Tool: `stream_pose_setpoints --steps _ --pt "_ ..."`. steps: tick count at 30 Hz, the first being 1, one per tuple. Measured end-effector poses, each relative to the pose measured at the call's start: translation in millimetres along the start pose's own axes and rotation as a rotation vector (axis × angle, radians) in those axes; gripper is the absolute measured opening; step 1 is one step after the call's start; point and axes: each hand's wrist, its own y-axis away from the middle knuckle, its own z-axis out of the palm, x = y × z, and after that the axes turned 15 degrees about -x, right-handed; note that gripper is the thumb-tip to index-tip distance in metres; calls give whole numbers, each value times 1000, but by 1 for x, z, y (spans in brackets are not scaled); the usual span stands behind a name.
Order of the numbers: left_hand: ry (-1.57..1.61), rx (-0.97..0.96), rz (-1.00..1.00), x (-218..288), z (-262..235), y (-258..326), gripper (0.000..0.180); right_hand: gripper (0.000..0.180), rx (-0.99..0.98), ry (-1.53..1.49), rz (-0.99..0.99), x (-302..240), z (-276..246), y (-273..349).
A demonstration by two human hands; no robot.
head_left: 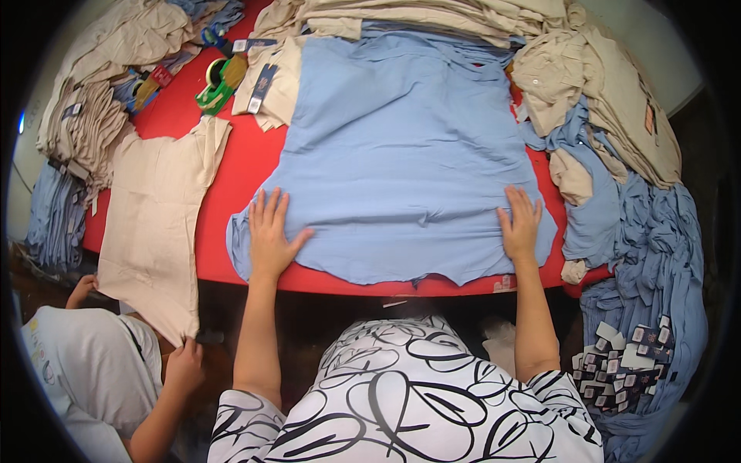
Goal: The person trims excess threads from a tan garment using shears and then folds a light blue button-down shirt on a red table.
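Observation:
A light blue shirt [401, 154] lies spread out on the red tabletop [243, 154], its curved hem toward me and a few creases across it. My left hand [272, 235] rests flat on the lower left part of the shirt, fingers spread. On the lower right part lies my right hand [520, 224], also flat with its fingers apart. Neither hand grips the cloth. The far end of the shirt reaches up to beige folded garments [432, 19].
A co-worker's hand [185, 363] at the left holds a beige shirt [154, 208] by its hem. A green tape dispenser [220, 83] stands behind it. Beige and blue garment piles [633, 92] line the right side, with many hang tags [621, 366] on the blue cloth.

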Motion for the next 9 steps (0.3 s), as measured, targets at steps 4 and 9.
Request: stream_pose_setpoints --steps 4,9 --pt "127 283 -198 -20 12 13 37 41 102 27 88 5 8 1" --pt "266 316 -252 -21 11 15 32 39 97 -68 102 8 10 2"
